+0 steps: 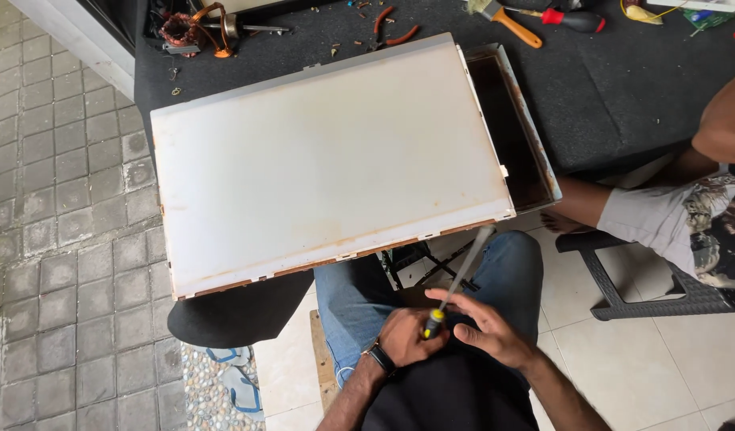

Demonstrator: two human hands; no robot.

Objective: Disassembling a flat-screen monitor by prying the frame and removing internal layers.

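A large white metal casing [327,160] with rusty edges lies on a dark mat, its near edge over my knees. My left hand [407,337] grips the yellow-and-black handle of a screwdriver [457,283] whose shaft points up toward the casing's near right corner. My right hand [483,323] rests against the same handle, fingers spread over it. Both hands sit above my lap in blue jeans.
The dark mat [623,88] carries a brush [507,20], a red-handled screwdriver [571,20], orange pliers [391,28] and a copper motor winding [188,30]. Another person sits on a dark plastic chair [647,295] at right. Grey paving lies at left, sandals [235,379] underneath.
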